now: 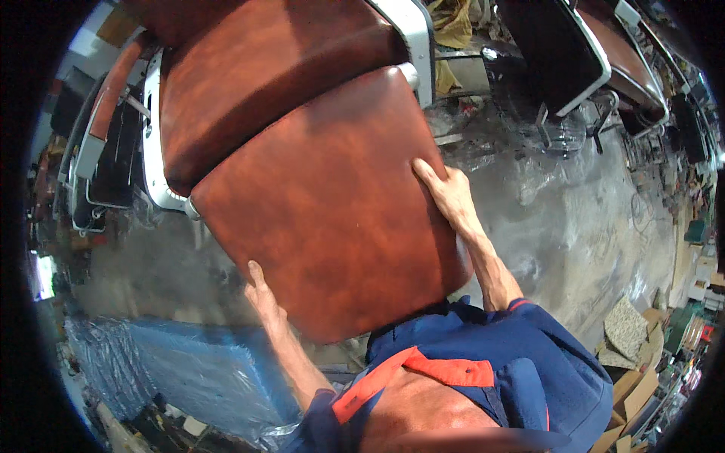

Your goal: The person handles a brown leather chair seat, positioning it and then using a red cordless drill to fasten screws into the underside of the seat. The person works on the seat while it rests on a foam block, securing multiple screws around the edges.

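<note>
A brown leather-like padded panel (325,219) lies broad side up in front of me, its near end close to my body. Its far edge meets the brown cushion (279,83) of a chair with white side frames (156,128). My left hand (264,298) grips the panel's left edge, the thumb on top. Across from it, my right hand (451,198) clasps the right edge with its thumb on the upper face. The other fingers of both hands are mostly hidden under the panel. Whether the panel is fastened to the chair, I cannot tell.
Another brown chair with a metal frame (596,60) stands at the far right, and a brown armrest (113,90) shows at the far left. A blue plastic-wrapped block (204,370) sits at the near left. Cardboard (638,392) lies at the near right on the grey floor (559,219).
</note>
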A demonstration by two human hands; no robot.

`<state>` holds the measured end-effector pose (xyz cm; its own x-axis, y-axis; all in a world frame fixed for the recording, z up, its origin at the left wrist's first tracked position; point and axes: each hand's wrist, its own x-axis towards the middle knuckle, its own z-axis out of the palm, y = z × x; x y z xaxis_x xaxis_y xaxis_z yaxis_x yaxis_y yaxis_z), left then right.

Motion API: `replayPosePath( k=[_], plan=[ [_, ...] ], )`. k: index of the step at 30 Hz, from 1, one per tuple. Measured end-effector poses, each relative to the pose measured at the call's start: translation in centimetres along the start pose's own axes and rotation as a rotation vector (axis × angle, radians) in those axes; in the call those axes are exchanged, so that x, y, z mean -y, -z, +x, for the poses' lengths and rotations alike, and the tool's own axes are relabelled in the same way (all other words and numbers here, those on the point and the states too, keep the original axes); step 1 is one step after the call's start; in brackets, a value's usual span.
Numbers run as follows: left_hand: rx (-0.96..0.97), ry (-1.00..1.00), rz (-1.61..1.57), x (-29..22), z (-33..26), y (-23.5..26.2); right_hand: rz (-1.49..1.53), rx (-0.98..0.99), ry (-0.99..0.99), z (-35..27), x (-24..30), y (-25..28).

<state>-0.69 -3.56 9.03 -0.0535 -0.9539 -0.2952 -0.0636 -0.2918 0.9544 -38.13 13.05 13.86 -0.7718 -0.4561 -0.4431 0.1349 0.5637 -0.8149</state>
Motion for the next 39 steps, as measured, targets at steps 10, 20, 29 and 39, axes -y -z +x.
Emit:
replayPosePath(
  k=[10,20,29,39],
  plan=[
    [0.019,0.167,0.240,1.9,5.5,-1.2,0.115,0.350,0.124,5.5,-4.3,-1.1],
    [0.023,0.064,0.346,3.5,7.4,-1.9,0.029,0.044,0.121,9.3,-9.2,-4.6],
    [-0.048,0.016,0.259,2.1,1.7,-0.4,0.070,-0.017,0.077,1.2,-8.1,-3.1],
    [-0.089,-0.280,0.120,2.0,-2.1,1.6,0.139,-0.065,0.198,-4.8,-5.0,0.2]
  ],
)
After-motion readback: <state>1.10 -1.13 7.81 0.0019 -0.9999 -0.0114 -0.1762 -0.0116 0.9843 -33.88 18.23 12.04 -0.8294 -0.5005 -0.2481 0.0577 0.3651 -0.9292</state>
